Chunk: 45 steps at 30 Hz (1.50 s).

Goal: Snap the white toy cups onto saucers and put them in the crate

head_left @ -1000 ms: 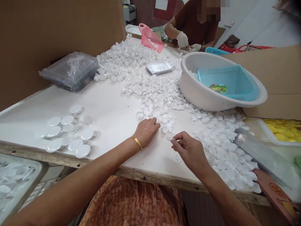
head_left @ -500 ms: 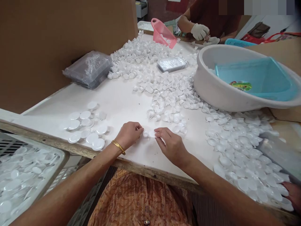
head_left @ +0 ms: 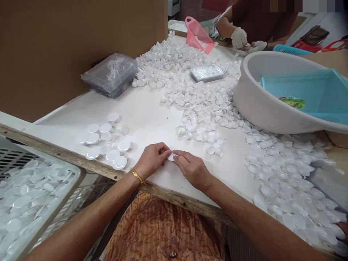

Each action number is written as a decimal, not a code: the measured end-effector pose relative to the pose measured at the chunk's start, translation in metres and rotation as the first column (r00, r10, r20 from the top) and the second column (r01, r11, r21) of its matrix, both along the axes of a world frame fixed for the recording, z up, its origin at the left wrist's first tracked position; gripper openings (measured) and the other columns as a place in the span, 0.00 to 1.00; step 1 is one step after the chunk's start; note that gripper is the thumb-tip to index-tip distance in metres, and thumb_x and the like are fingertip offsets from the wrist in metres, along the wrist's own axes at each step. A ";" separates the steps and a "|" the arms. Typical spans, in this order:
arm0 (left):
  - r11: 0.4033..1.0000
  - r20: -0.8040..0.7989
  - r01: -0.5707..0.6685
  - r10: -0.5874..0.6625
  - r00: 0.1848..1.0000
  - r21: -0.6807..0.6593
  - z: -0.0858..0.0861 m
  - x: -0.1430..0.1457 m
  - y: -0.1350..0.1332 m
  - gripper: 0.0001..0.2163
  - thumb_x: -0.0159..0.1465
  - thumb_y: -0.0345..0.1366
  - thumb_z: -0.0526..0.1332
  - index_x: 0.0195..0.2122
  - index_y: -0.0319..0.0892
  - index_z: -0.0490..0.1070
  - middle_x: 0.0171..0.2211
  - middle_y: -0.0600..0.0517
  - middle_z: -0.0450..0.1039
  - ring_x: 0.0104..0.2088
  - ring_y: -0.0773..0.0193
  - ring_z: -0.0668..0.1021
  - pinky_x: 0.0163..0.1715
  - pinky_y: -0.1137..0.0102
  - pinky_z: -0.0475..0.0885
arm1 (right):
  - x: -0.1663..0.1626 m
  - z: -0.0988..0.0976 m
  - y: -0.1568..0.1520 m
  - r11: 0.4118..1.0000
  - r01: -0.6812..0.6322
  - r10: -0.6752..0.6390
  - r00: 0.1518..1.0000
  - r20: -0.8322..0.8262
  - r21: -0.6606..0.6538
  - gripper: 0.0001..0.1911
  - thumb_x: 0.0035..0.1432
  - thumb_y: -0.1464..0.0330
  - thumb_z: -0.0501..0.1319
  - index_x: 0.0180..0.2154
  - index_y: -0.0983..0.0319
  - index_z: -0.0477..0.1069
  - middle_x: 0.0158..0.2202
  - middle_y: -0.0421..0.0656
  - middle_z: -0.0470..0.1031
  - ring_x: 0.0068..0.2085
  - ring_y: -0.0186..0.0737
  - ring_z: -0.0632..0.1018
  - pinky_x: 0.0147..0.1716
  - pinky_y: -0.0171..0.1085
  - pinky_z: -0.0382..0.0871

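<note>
Just above the table's near edge, my left hand (head_left: 152, 158) and my right hand (head_left: 193, 169) meet fingertip to fingertip. Both pinch a small round white plastic piece (head_left: 171, 157), mostly covered by fingers. To the left of my left hand lie several shiny white round plastic discs (head_left: 112, 155), some overlapping. Beyond my right hand, a loose pile of small white plastic cup-like pieces (head_left: 209, 98) spreads over the white tabletop (head_left: 146, 119).
A large white basin (head_left: 252, 98) holding a blue tray (head_left: 304, 88) stands at right. A pink scoop (head_left: 199, 36), a clear-wrapped package (head_left: 110, 74) and a silvery pack (head_left: 208, 73) lie farther back. A crate (head_left: 73, 177) of white pieces sits lower left. Across the table is a gloved co-worker (head_left: 258, 21).
My hands have come closer together, so the white parts between them now show as one piece, mostly covered. The whole view has shifted slightly. The co-worker's gloved hands have moved.
</note>
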<state>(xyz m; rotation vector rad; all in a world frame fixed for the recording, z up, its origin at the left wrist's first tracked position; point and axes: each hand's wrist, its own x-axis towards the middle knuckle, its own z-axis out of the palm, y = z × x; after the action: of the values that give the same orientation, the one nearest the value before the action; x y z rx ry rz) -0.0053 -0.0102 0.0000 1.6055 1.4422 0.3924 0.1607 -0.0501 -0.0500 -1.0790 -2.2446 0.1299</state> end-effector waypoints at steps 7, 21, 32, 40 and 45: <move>0.998 -0.108 0.055 -0.052 0.993 0.025 -0.002 0.001 0.002 0.09 0.57 0.41 0.56 0.27 0.41 0.67 0.20 0.56 0.68 0.21 0.69 0.69 0.24 0.72 0.61 | 0.011 0.000 -0.002 0.997 -0.067 0.066 0.998 0.020 0.039 0.11 0.59 0.77 0.52 0.42 0.64 0.69 0.49 0.49 0.72 0.50 0.39 0.72 0.49 0.41 0.71; 0.767 -0.664 0.396 0.053 0.746 0.505 -0.019 0.039 0.025 0.08 0.62 0.30 0.47 0.39 0.41 0.64 0.36 0.45 0.64 0.36 0.56 0.68 0.34 0.62 0.58 | 0.010 -0.002 -0.004 0.998 0.003 -0.007 0.998 0.062 0.069 0.11 0.58 0.76 0.54 0.39 0.63 0.72 0.48 0.48 0.73 0.49 0.41 0.73 0.51 0.41 0.70; 0.771 -0.690 0.451 -0.020 0.723 0.449 -0.017 0.044 0.025 0.09 0.57 0.30 0.53 0.39 0.45 0.63 0.34 0.48 0.64 0.36 0.58 0.68 0.35 0.61 0.56 | 0.012 -0.003 -0.008 1.000 -0.006 0.006 1.000 0.002 0.010 0.13 0.56 0.76 0.55 0.43 0.61 0.72 0.49 0.47 0.72 0.52 0.44 0.72 0.52 0.45 0.68; 0.796 -0.669 0.354 0.084 0.738 0.491 -0.012 -0.005 0.033 0.13 0.63 0.32 0.44 0.41 0.46 0.66 0.31 0.50 0.67 0.32 0.60 0.71 0.36 0.61 0.59 | 0.045 0.032 -0.027 0.953 0.109 -0.147 0.982 -0.118 -0.282 0.12 0.59 0.71 0.54 0.45 0.60 0.70 0.47 0.44 0.74 0.48 0.37 0.73 0.49 0.38 0.69; 0.870 -0.600 0.078 0.268 0.754 0.487 0.000 -0.076 0.049 0.11 0.62 0.41 0.48 0.33 0.47 0.68 0.23 0.54 0.63 0.24 0.62 0.69 0.28 0.66 0.61 | 0.117 0.049 -0.072 0.774 0.402 -0.367 0.915 0.170 -0.490 0.11 0.55 0.67 0.59 0.42 0.57 0.69 0.43 0.44 0.72 0.41 0.40 0.75 0.37 0.39 0.72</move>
<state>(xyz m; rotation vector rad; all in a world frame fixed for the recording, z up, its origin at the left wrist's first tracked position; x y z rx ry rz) -0.0809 0.0392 0.0001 2.2272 2.0880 0.2695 0.2779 -0.1216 -0.0010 -1.8355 -2.0329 0.5564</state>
